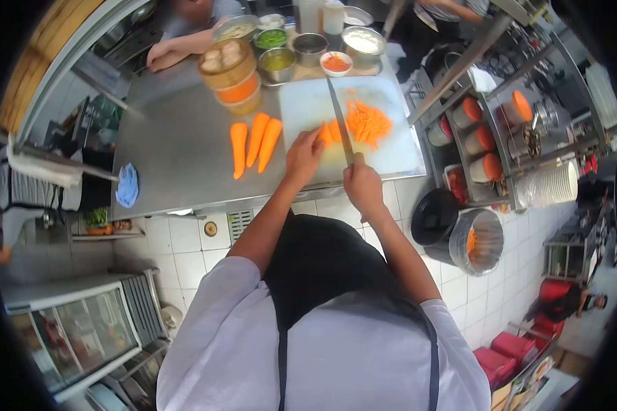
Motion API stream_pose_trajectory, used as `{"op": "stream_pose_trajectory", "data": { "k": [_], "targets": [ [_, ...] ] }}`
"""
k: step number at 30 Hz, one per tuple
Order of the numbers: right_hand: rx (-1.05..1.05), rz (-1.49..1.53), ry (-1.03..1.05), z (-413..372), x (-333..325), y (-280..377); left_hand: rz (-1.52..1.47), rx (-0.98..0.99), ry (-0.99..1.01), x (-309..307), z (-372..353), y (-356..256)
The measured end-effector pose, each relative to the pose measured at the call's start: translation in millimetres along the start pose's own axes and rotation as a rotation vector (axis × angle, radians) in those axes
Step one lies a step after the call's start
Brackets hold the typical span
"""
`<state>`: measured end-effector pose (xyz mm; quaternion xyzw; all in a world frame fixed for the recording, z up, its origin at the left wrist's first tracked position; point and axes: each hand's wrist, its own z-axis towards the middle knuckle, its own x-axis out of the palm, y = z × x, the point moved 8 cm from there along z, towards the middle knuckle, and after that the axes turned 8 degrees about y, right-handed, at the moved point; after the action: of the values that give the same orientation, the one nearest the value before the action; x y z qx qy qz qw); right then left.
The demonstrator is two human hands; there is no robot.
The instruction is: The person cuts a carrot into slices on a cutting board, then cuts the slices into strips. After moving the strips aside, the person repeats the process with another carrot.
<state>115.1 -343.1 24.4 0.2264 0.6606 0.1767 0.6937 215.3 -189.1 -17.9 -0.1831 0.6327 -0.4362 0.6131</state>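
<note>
A chef's knife [338,116] is gripped by its handle in my right hand [362,185], its long blade pointing away from me over the white cutting board [300,96]. My left hand [304,157] is closed on a carrot piece [326,133] just left of the blade; its fingertips partly cover the piece. To the right of the knife lies a heap of cut carrot strips [368,123]. Three whole carrots [259,140] rest on the steel table [178,147], left of the board.
Beyond the carrots stands a stack with a bamboo steamer [228,68]. Bowls of ingredients, including a white bowl [336,64], line the far side. Another person's forearm [178,51] leans on the table. A blue cloth [127,185] hangs at left; a lined bin [477,241] stands right.
</note>
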Motion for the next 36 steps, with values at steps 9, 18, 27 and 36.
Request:
{"op": "stream_pose_trajectory", "data": {
  "k": [9,18,27,36],
  "targets": [
    [0.131,-0.007,0.122,-28.5,-4.0,-9.4,0.079,0.171,0.069,-3.0,16.3,-5.2],
    [0.129,-0.159,0.152,-8.4,-11.1,24.2,-0.021,0.102,0.189,-4.3,29.1,-1.1],
    [0.110,-0.118,0.198,-13.7,-12.3,30.1,-0.069,0.049,0.166,-3.6,29.7,5.0],
    [0.127,-0.138,0.213,-24.2,-5.5,23.1,-0.033,0.059,0.167,-5.0,27.7,-3.2]
  ]
}}
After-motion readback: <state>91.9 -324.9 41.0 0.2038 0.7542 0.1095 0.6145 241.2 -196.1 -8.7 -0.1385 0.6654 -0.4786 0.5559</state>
